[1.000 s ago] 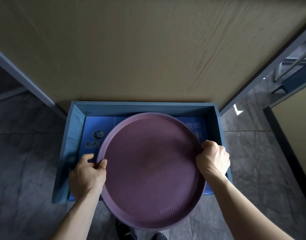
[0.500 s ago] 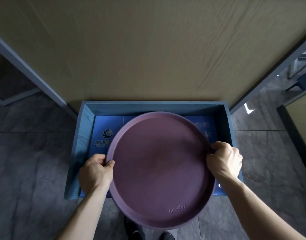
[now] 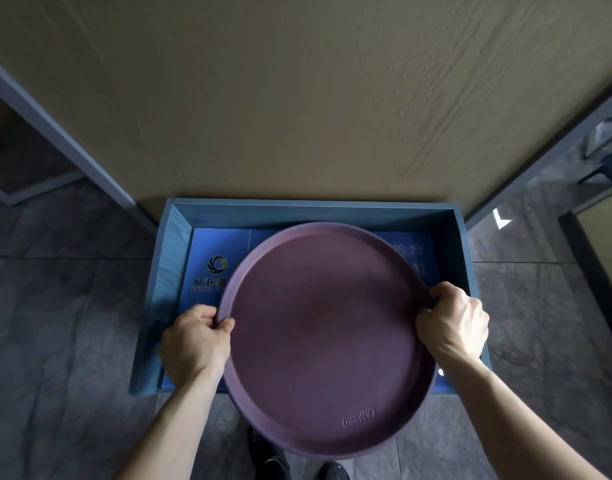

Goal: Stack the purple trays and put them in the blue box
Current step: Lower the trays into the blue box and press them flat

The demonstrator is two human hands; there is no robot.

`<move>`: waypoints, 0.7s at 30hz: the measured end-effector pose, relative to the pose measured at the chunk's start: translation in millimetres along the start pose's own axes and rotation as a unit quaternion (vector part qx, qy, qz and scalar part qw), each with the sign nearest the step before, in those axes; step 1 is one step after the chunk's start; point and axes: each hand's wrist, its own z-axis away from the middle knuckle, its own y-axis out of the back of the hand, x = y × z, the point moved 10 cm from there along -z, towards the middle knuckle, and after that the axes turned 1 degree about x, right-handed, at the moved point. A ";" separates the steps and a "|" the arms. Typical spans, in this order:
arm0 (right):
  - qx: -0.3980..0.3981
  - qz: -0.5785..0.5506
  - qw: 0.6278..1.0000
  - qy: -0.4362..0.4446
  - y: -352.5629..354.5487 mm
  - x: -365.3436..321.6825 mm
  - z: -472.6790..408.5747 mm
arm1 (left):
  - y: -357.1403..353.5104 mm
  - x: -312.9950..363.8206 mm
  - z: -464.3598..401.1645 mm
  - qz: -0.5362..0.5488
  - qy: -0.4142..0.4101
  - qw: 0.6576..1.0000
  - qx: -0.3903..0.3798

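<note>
Both hands grip the round purple tray by its rim as I watch the head view: my left hand is clamped on at nine o'clock and my right hand at three o'clock. I see the tray held over the open blue box on the grey floor, its six o'clock edge overhanging the box's near wall, with the wooden panel at twelve o'clock behind.

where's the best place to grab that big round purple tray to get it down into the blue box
By its raised rim, at opposite sides. The round purple plastic tray is wide, flat and handle-less, so the left hand and right hand pinch the rim there, thumbs on top, probably keeping it level over the rectangular blue box.
</note>
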 end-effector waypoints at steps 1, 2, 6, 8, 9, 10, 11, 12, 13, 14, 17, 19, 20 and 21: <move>-0.003 0.001 1.000 -0.003 -0.8 0.4 -0.9 | 0.2 0.1 0.0 -0.001 0.000 1.000 0.001; -0.007 0.005 1.000 -0.003 -1.6 0.2 -0.8 | 0.4 0.1 0.2 -0.001 0.000 1.000 0.002; -0.008 0.022 1.000 0.005 -4.0 0.5 0.2 | -1.6 -0.3 -1.0 -0.001 -0.001 1.000 -0.006; -0.008 0.020 1.000 -0.002 -4.7 2.7 -1.6 | -2.0 -0.1 -1.7 -0.006 -0.007 1.000 -0.006; -0.009 0.020 1.000 -0.004 -5.2 3.3 -2.9 | -2.4 -0.1 -1.8 -0.010 -0.010 1.000 -0.005; -0.011 0.022 1.000 -0.006 -5.3 3.4 -4.3 | -2.9 -0.2 -1.5 -0.013 -0.011 1.000 -0.005; -0.012 0.024 1.000 -0.006 -5.2 3.0 -5.3 | -3.4 -0.7 -1.4 -0.016 -0.011 1.000 -0.006; -0.012 0.024 1.000 -0.005 -5.0 2.3 -6.0 | -3.8 -1.5 -1.4 -0.017 -0.010 1.000 -0.007; -0.012 0.023 1.000 -0.005 -4.9 1.7 -6.2 | -4.1 -2.3 -1.8 -0.017 -0.009 1.000 -0.010; -0.011 0.021 1.000 -0.005 -4.7 1.7 -6.3 | -4.6 -3.2 -2.7 -0.016 -0.009 1.000 -0.013; -0.008 0.020 1.000 -0.006 -5.3 4.1 -5.4 | -7.2 -6.3 -8.1 -0.010 0.000 1.000 -0.025; -0.006 0.014 1.000 -0.007 -6.3 5.4 -3.4 | -9.0 -8.8 -11.9 -0.004 0.009 0.999 -0.036; -0.003 0.007 1.000 -0.008 -6.5 6.0 -1.8 | -10.0 -9.2 -12.7 -0.005 0.011 0.999 -0.040; 0.001 0.000 1.000 -0.009 -6.9 7.0 0.3 | -10.9 -9.4 -12.8 -0.008 0.010 0.999 -0.044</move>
